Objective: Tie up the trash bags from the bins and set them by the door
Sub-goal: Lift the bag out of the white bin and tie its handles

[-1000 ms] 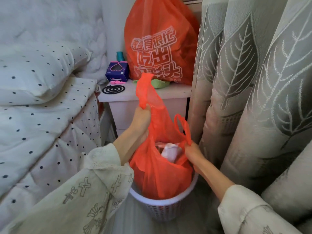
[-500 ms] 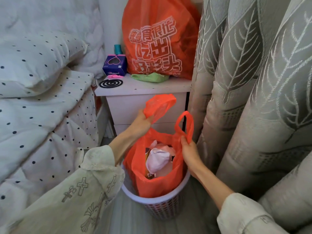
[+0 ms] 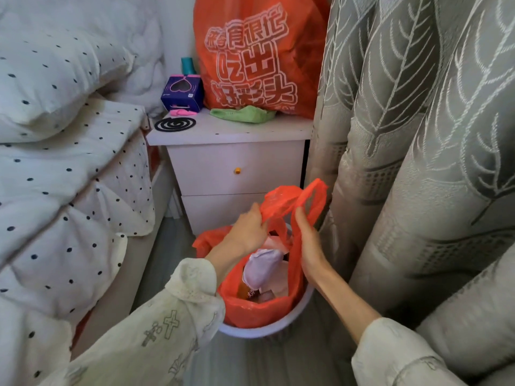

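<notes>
Head view, left to right: your left hand [image 3: 248,232] pinches one handle of the orange trash bag [image 3: 259,307], which sits in the white bin [image 3: 278,328] on the floor before the nightstand [image 3: 237,162]. Your right hand [image 3: 310,246] grips the other handle, beside the grey curtain [image 3: 418,162]. The two handles touch above the bag.

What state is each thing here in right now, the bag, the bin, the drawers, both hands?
Trash bag: untied, mouth open, still in the bin, handles brought together.
Bin: upright on the floor, lined.
Left hand: grips one handle.
Right hand: holds the other handle.
Nightstand drawers: closed.
Big orange bag: upright on the nightstand.
Curtain: drawn.
</notes>
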A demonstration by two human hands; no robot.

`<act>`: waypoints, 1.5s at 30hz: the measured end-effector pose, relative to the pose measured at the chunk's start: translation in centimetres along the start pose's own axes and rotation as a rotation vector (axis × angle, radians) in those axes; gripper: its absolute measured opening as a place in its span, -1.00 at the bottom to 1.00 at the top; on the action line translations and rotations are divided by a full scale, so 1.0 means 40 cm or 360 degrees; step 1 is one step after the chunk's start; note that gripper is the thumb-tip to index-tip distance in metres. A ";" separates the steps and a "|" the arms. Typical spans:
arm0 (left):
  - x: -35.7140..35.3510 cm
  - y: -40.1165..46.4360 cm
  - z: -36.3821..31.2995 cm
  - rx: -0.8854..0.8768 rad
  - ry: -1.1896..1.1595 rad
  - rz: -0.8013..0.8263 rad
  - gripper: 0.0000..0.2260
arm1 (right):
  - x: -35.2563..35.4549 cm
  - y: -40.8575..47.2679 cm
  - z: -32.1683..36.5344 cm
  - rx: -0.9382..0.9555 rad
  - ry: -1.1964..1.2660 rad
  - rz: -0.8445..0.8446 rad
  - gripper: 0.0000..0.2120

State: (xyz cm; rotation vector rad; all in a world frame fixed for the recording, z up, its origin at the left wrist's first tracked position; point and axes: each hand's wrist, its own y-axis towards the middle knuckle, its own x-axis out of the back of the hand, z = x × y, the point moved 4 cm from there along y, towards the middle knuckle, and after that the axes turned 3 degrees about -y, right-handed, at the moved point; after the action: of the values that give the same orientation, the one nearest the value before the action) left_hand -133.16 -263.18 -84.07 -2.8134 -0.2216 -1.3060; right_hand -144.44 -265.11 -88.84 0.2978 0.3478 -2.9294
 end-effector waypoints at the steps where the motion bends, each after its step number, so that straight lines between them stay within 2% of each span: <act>1: -0.010 0.003 -0.003 -0.0032 0.0092 0.0050 -0.70 | 0.004 -0.009 0.008 0.0046 -0.0093 -0.0011 -0.34; 6: -0.046 -0.013 -0.011 -0.0112 0.0742 0.0383 -0.45 | 0.038 0.004 0.020 0.0188 -0.0063 -0.0202 -0.93; 9: -0.039 -0.032 0.015 -0.0129 0.0689 0.0375 -0.26 | 0.046 0.025 0.014 0.0141 0.0109 -0.0356 -0.81; 11: -0.024 -0.053 0.048 -0.0152 0.0691 0.0330 -0.21 | 0.047 0.043 0.003 0.0026 0.0349 -0.0357 -0.76; 13: -0.014 -0.069 0.094 -0.0150 0.0624 0.0295 -0.30 | 0.037 0.047 0.000 -0.0051 0.0639 -0.0249 -0.72; 16: -0.013 -0.075 0.136 -0.0227 0.0279 0.0289 -0.52 | 0.021 0.042 -0.006 -0.0096 0.0778 -0.0269 -0.68; 18: -0.026 -0.072 0.135 -0.0285 0.0179 0.0244 -0.72 | 0.012 0.040 -0.010 -0.0019 0.0557 -0.0329 -0.67; 20: -0.030 -0.065 0.126 -0.0249 0.0080 0.0159 -0.63 | 0.004 0.025 -0.003 0.0141 0.0042 -0.0264 -0.74; 22: -0.029 -0.051 0.134 -0.0096 -0.0074 0.0052 -0.60 | -0.003 -0.009 0.018 0.0378 -0.0498 -0.0017 -0.76; 24: -0.030 -0.040 0.159 0.0053 -0.0281 0.0020 -0.74 | -0.014 -0.042 0.031 0.0532 -0.1045 0.0282 -0.83; 26: -0.027 -0.046 0.178 0.0124 -0.0631 0.0124 -0.95 | -0.015 -0.042 0.012 0.0602 -0.1713 0.0443 -0.70; 28: -0.016 -0.071 0.185 0.0168 -0.0985 0.0282 -0.84 | -0.009 -0.031 -0.015 0.0540 -0.2096 0.0488 -0.68; 29: -0.007 -0.081 0.197 0.0201 -0.1060 0.0268 -0.82 | -0.007 -0.025 -0.022 0.0516 -0.2130 0.0441 -0.66; 31: 0.020 -0.101 0.236 0.0280 -0.1075 0.0001 -0.78 | -0.010 -0.012 -0.005 0.0444 -0.2038 0.0299 -0.71; 33: 0.031 -0.119 0.315 0.0513 -0.0859 -0.0285 -0.70 | -0.015 0.010 0.015 0.0284 -0.1874 0.0129 -0.70; 34: 0.026 -0.132 0.352 0.0698 -0.0716 -0.0276 -0.65 | -0.016 0.023 0.021 0.0185 -0.1752 0.0040 -0.64; 35: 0.006 -0.145 0.388 0.0898 -0.0662 -0.0139 -0.62 | -0.018 0.030 0.024 0.0061 -0.1600 -0.0028 -0.60; 37: -0.035 -0.179 0.416 0.1173 -0.0860 0.0195 -0.70 | -0.029 0.031 0.019 -0.0158 -0.1286 -0.0059 -0.64; 38: -0.048 -0.189 0.414 0.1200 -0.0999 0.0268 -0.77 | -0.036 0.028 0.015 -0.0224 -0.1165 -0.0060 -0.65; 41: -0.060 -0.188 0.414 0.1179 -0.1217 0.0210 -0.96 | -0.052 0.022 0.007 -0.0324 -0.0885 -0.0067 -0.65; 43: -0.066 -0.181 0.421 0.1191 -0.1314 0.0140 -0.90 | -0.057 0.028 0.002 -0.0337 -0.0699 -0.0175 -0.66; 45: -0.071 -0.176 0.426 0.1220 -0.1367 0.0105 -0.95 | -0.062 0.033 0.002 -0.0338 -0.0506 -0.0287 -0.76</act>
State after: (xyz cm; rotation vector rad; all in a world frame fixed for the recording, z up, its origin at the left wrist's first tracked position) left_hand -123.09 -255.05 -97.47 -2.4255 -0.4989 0.1092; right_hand -141.81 -266.03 -88.53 -0.2385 0.6583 -3.0069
